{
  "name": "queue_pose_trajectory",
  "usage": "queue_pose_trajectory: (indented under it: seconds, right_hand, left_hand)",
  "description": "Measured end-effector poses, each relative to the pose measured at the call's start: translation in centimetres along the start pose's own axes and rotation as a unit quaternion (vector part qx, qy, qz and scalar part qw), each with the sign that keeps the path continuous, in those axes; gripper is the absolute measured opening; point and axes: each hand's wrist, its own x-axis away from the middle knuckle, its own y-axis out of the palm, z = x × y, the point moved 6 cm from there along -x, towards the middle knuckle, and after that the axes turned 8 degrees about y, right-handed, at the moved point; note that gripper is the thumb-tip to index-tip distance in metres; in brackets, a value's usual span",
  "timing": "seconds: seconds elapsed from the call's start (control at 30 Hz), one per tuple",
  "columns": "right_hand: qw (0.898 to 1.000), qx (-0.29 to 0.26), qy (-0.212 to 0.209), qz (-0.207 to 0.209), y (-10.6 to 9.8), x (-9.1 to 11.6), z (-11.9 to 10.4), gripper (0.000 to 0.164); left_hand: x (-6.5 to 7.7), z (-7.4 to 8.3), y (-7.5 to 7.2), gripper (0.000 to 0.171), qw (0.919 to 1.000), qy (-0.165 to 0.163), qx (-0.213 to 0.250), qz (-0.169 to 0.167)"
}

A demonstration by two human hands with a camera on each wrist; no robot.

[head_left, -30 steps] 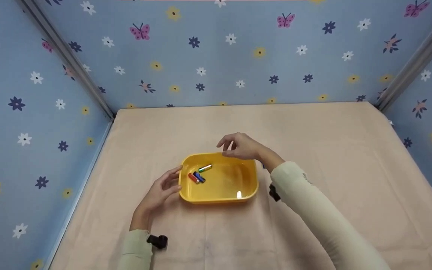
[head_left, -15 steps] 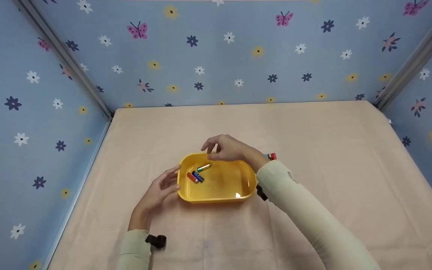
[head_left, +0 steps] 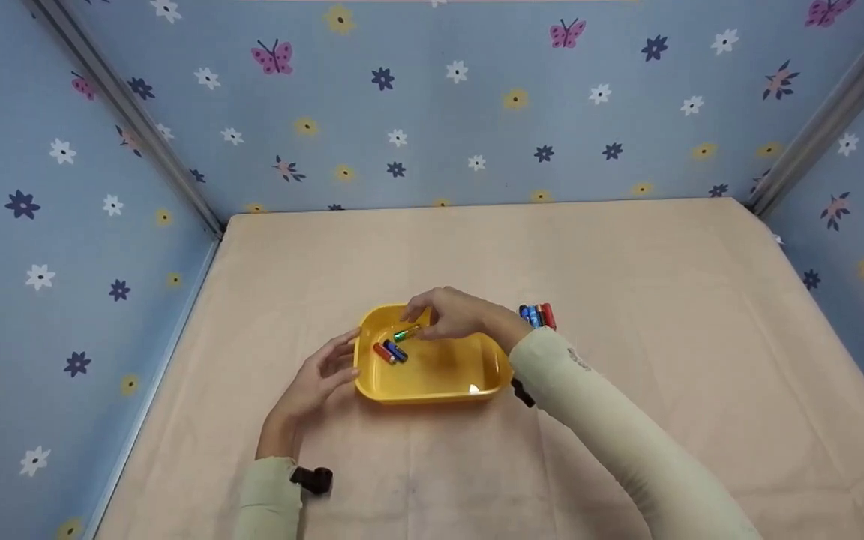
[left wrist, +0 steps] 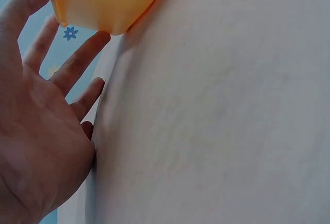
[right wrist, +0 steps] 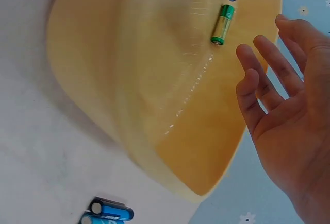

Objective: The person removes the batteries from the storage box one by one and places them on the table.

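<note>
A yellow plastic tray sits mid-table. Inside its left part lie a red battery, a blue battery and a green-and-gold battery. My left hand touches the tray's left end with extended fingertips; the left wrist view has these fingers against the yellow wall. Over the tray's far side hovers my right hand, its fingertips close to the green battery. In the right wrist view this hand has loosely bent fingers, apart from the green battery, holding nothing.
Several blue and red batteries lie side by side right of the tray, partly behind the right forearm. Peach cloth covers the table. Blue flower-patterned walls bound its back and sides.
My right hand has moved left, then down into the tray toward the green battery. The batteries on the right have come into sight. My left hand stays at the tray's end.
</note>
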Motion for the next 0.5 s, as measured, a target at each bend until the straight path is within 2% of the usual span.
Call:
queue_pose_trajectory:
  seconds: [0.23,0.5]
  right_hand:
    - [1.000,-0.001,0.006,-0.018,0.9,0.1,0.9,0.047]
    - [0.999,0.004,0.035,-0.029,1.9,0.0,1.7,0.052]
  left_hand:
    - [-0.1,0.2,0.1,0.070,0.9998,0.019,-0.009,-0.005]
    - [0.0,0.1,0.0,0.069,0.9999,0.002,-0.010,0.005]
